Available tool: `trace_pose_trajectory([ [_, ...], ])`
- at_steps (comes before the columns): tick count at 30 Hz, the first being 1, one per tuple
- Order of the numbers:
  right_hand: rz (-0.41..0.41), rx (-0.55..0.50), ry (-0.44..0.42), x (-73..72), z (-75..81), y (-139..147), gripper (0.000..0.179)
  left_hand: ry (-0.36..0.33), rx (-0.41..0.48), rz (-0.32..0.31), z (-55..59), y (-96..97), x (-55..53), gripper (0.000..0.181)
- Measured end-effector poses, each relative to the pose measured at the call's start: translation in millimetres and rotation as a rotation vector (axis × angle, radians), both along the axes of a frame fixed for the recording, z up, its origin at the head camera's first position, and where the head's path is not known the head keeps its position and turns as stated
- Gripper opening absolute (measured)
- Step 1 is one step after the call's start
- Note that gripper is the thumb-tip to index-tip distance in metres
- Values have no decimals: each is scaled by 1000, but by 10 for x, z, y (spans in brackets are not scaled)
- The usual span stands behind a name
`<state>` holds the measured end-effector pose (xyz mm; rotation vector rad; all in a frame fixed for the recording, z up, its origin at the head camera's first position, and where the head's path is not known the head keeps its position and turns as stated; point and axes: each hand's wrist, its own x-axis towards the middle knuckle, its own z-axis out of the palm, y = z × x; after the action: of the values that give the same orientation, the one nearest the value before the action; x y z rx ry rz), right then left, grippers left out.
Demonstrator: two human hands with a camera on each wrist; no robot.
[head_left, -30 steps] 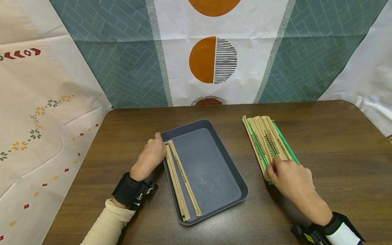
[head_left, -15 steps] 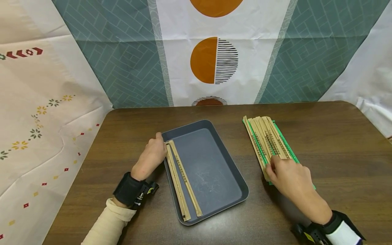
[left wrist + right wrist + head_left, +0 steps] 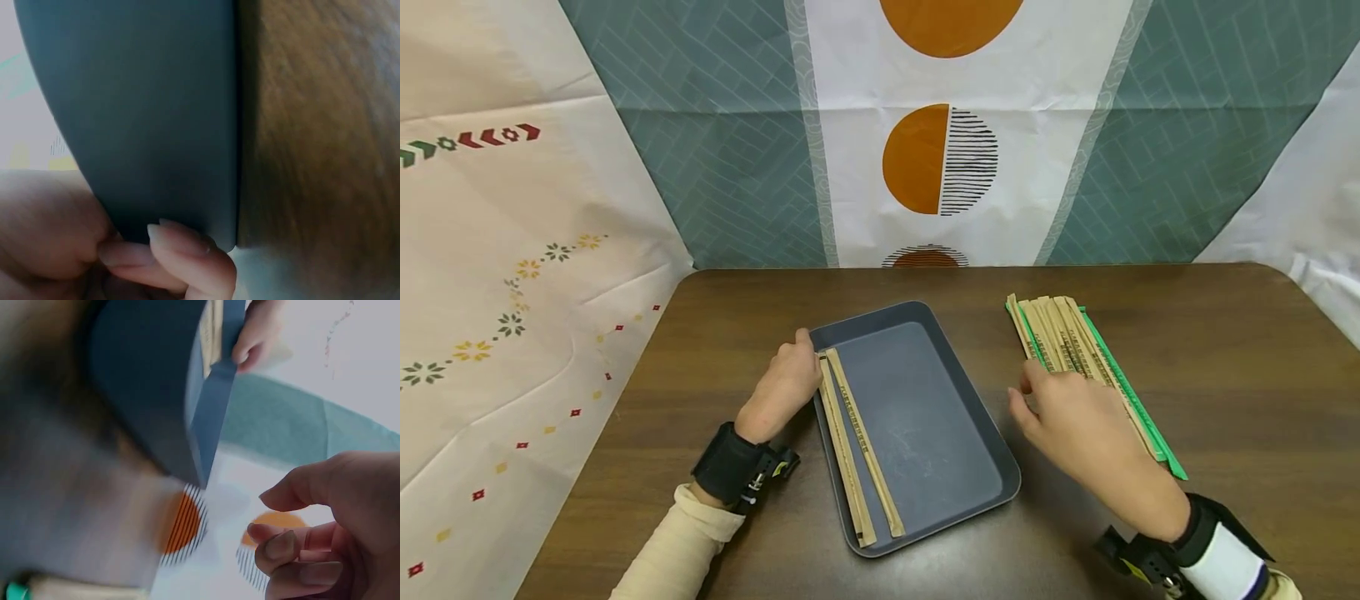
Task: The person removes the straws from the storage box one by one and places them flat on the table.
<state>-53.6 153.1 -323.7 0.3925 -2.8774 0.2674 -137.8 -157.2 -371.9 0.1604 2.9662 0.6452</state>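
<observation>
A dark grey tray (image 3: 947, 433) lies slanted on the table. My left hand (image 3: 782, 385) grips its left rim near the far corner; in the left wrist view, curled fingers (image 3: 187, 253) press against the tray's outer wall. Two narrow, tan paper-wrapped sticks (image 3: 868, 454) with dark print lie lengthwise along the tray's left side. To the right, a flat pile of similar wrapped sticks (image 3: 1060, 329), some green, fans out. My right hand (image 3: 1078, 421) overlaps the pile's lower left part. In the right wrist view, its thumb and fingertips are apart, with nothing visible between them.
The brown wooden table (image 3: 737, 317) extends around tray and pile. Behind its far edge hangs a green and white cloth (image 3: 865, 150) with orange circles. A patterned pale cloth (image 3: 550, 350) covers the left side.
My right hand has moved left and slightly away from the pile's lower end, uncovering green ends there. My left hand keeps its grip on the tray. The head view has shifted slightly.
</observation>
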Motion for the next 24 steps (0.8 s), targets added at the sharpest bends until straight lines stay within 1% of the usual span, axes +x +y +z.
trace_pose_trajectory([
  [3, 40, 17, 21, 29, -19, -153, 17, -24, 10, 14, -20, 23, -6, 34],
  [7, 116, 34, 46, 104, -144, -432, 22, -4, -2, 10, -24, 18, -5, 37],
  [11, 196, 46, -6, 227, -288, -741, 28, 13, -17, 4, -20, 5, -2, 39],
  [15, 258, 48, -74, 339, -375, -981, 30, -19, -9, 14, -12, 5, -5, 40],
  [18, 285, 59, -106, 397, -421, -1101, 30, -31, -4, 14, -8, 2, -9, 41],
  [24, 290, 79, -135, 444, -503, -1198, 30, -32, 8, 12, -7, 1, -20, 41],
])
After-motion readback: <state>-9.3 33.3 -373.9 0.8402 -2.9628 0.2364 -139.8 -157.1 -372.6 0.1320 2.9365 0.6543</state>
